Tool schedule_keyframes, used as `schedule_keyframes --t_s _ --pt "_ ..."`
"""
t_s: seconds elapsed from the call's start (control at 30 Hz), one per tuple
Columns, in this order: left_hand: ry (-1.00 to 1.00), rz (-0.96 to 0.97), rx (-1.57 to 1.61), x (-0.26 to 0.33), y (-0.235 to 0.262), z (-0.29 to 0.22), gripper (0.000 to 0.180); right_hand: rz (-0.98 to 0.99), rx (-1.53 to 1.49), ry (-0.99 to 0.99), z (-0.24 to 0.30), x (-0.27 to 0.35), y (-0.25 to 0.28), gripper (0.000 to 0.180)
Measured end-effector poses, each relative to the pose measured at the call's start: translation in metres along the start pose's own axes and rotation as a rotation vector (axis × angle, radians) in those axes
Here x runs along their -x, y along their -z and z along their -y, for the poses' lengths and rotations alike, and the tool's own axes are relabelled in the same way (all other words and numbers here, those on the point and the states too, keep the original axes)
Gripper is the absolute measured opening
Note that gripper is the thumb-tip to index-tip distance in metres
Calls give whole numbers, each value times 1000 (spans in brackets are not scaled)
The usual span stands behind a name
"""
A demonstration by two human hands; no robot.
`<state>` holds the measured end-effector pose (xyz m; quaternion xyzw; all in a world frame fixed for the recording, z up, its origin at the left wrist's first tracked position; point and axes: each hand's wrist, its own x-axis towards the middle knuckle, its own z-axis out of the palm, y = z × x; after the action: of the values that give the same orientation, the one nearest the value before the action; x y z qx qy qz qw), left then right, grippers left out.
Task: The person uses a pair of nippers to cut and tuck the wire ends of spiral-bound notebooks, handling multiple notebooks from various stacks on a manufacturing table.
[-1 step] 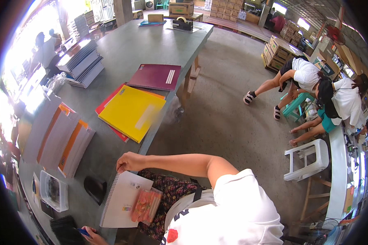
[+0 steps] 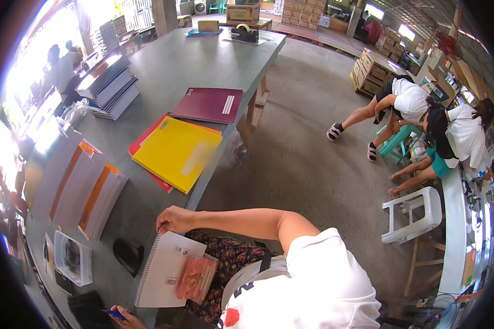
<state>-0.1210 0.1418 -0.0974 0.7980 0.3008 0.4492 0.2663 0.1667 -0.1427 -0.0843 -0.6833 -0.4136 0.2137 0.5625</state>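
A white-covered spiral notebook (image 2: pixel 167 268) lies at the table's near edge and reaches over my lap. On its cover rests a clear plastic packet (image 2: pixel 196 277) of slim red-orange items with a floral look. My right hand (image 2: pixel 173 220) is closed, its fingertips pinched on the notebook's far corner at the spiral. Low in the picture, my left hand (image 2: pixel 127 317) is closed around a slim blue item (image 2: pixel 115 314), probably a pen; its exact kind is unclear. Beside that hand lies a black, brush-like or fabric thing (image 2: pixel 88 308). A black rounded object (image 2: pixel 128 255) sits left of the notebook.
Yellow (image 2: pixel 175 151) and maroon (image 2: pixel 209 104) notebooks lie farther along the table (image 2: pixel 175 60). Notebook stacks (image 2: pixel 108 88) and a clear plastic bin (image 2: pixel 74 259) line its left side; a tape dispenser (image 2: pixel 245 34) stands at the far end. Two people sit at right near a white stool (image 2: pixel 411 215).
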Motion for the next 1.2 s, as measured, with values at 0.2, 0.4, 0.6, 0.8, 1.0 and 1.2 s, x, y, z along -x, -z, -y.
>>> schedule_keyframes --t_s 0.2,0.4,0.6,0.8,1.0,1.2 --pt "592 26 468 7 60 -46 35 235 328 -7 29 -46 5 33" --pt "805 467 520 25 64 -93 22 495 304 264 79 -66 -94 38" --pt "837 592 370 52 64 -95 38 699 324 345 94 -78 -189 33" --pt "988 698 356 53 47 -94 39 800 117 154 88 -84 -180 30" --pt "1118 730 377 44 45 -98 42 805 93 37 93 -83 -180 27" --pt "774 748 31 41 37 -91 23 822 97 247 74 -80 -188 27"
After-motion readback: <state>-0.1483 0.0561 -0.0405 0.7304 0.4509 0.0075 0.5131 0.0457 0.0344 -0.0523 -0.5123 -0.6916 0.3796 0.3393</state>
